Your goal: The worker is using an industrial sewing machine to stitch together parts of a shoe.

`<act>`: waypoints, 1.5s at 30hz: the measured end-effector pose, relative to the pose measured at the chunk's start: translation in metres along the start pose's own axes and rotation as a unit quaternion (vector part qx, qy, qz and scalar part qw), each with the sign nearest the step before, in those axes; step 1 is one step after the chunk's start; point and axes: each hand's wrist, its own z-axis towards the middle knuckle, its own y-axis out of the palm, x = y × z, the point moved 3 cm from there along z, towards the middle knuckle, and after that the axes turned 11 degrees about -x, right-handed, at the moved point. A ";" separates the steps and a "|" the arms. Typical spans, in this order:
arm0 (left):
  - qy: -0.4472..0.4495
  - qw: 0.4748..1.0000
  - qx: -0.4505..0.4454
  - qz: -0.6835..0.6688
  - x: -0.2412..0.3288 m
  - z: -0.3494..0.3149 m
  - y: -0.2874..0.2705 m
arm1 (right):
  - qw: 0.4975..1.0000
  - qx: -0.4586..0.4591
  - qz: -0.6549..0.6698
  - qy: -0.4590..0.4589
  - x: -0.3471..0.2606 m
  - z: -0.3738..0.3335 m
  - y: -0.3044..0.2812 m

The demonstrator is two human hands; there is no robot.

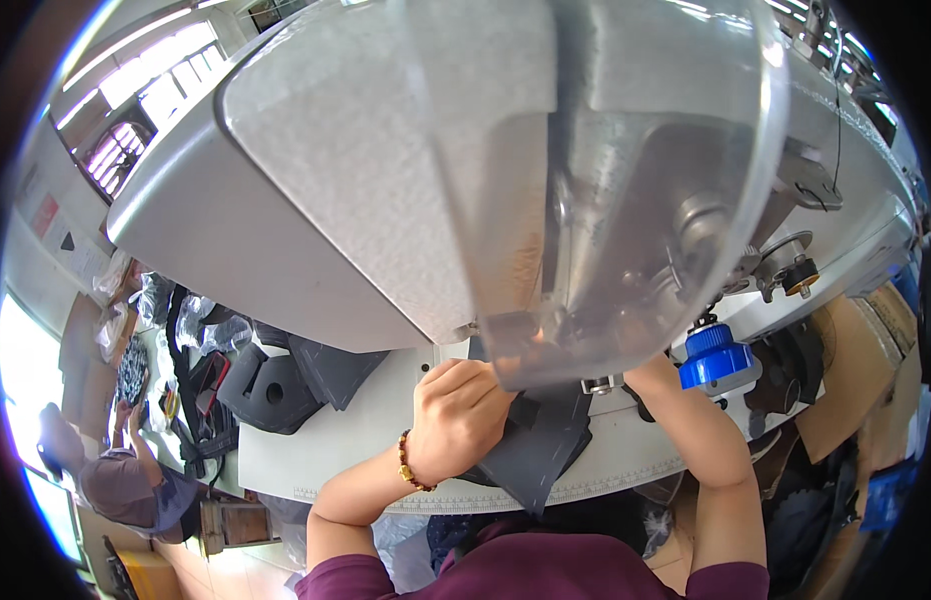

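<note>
- We located the dark grey panel (540,455) at lower centre of the frame, flat on the pale worktable (320,450), one pointed corner extending past the table's front edge.
- We found the left hand (463,415) at the panel's left side, fingers curled narrow; the fingertips were concealed, so we could not tell whether they gripped it.
- We noted a beaded bracelet (405,465) on the left wrist.
- We saw the right hand (640,372) right of centre, mostly obscured by the clear shield (625,260); we could not determine its grip.
- We identified a grey sewing machine (315,220) across the upper frame, with a blue knob (713,355) right of centre.
- We observed further dark grey pieces (268,395) left of centre on the table.
- We recorded a seated co-worker (125,488) at lower left and cardboard (850,385) at the right.
</note>
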 end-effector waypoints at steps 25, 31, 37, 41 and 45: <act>0.008 0.990 -0.051 0.131 0.015 0.000 0.005 | 0.967 0.048 0.240 0.066 0.013 -0.018 -0.006; 0.005 0.989 -0.053 0.135 0.010 -0.002 0.006 | 0.952 0.060 0.289 0.087 0.007 -0.013 -0.001; 0.013 0.994 -0.037 0.104 0.004 -0.003 0.004 | 0.932 0.071 0.339 0.105 0.001 -0.024 -0.001; 0.013 0.996 -0.026 0.088 -0.004 -0.008 0.002 | 0.920 0.075 0.367 0.118 -0.008 -0.026 0.004; 0.034 0.997 -0.016 0.065 -0.008 -0.004 0.005 | 0.901 0.086 0.405 0.130 -0.016 -0.020 0.012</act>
